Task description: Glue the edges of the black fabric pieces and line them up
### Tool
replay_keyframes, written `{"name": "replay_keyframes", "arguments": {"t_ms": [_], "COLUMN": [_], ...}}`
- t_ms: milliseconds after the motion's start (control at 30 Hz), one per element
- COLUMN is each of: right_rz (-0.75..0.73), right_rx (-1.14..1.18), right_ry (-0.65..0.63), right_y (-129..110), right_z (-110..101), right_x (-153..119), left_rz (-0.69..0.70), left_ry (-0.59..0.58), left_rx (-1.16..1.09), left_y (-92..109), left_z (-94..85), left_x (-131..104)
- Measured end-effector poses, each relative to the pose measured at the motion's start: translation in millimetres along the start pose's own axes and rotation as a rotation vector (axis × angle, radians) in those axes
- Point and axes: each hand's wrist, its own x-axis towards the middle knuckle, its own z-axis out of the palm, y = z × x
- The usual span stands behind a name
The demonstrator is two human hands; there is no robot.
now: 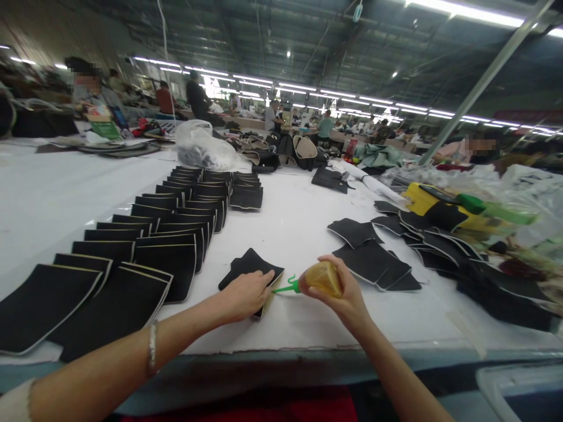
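In my right hand (341, 290) is a soft squeeze bottle (320, 278) of amber liquid, tipped sideways, with my fingers wrapped round it. Its thin green nozzle (288, 287) points left, and the tip meets the pale edge of a black panel (246, 264) on the table, or comes very close to it. My left hand (250, 295) bears down on that panel and holds it by the edge, index finger stretched along it; the thumb is hidden. Left of it, overlapping rows of black panels (165, 255) with light edges lie fanned out.
Loose black pieces (373, 261) lie to the right on the white table (294, 223), near a yellow box (417, 199) and clear plastic sheeting (519, 187). Farther back are a plastic bag (206, 143) and black bag parts (290, 152). Several people work beyond.
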Motion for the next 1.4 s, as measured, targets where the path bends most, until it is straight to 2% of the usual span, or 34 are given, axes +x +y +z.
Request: {"name": "replay_keyframes", "arguments": {"t_ms": [167,467,600,733,833,900,967,1067,1267,1400], "right_rz": [0.099,0.005,0.024,0.187,0.369,0.418,0.378,0.242,0.069,0.085], "right_rx": [0.135,-0.04,-0.018,0.253,0.548,0.632,0.572,0.319,-0.053,-0.066], "right_ry": [-0.112,0.089,0.082,0.016,0.106,0.193,0.26,0.301,0.231,0.205], "right_y": [0.6,11.4,10.0,9.8,13.7,17.1,19.9,20.1,8.1,3.9], "right_z": [2.9,-8.1,-4.4,1.3,2.3,1.7,1.0,1.0,1.8,5.1], "right_x": [-8.0,15.5,8.9,-3.9,-7.4,-6.8,-5.5,-3.9,-1.6,-5.9], "left_rz": [-0.014,-0.024,-0.034,-0.042,-0.035,-0.031,-0.036,-0.042,-0.03,-0.045], "left_ry": [-0.003,-0.031,-0.032,-0.023,-0.022,-0.02,-0.017,-0.008,0.013,0.004], "left_rx": [0.013,-0.019,-0.038,-0.059,-0.092,-0.113,-0.121,-0.119,-0.122,-0.139], "left_y": [2.5,3.2,2.1,-0.1,-2.3,-2.8,-2.1,-0.5,-0.7,-0.3], "left_z": [-1.9,-4.0,-3.3,-3.4,-4.3,-5.1,-5.8,-5.7,-3.9,-4.0], "left_x": [-1.0,-0.1,0.9,2.3,3.4,3.4,2.9,2.0,2.0,2.6]}}
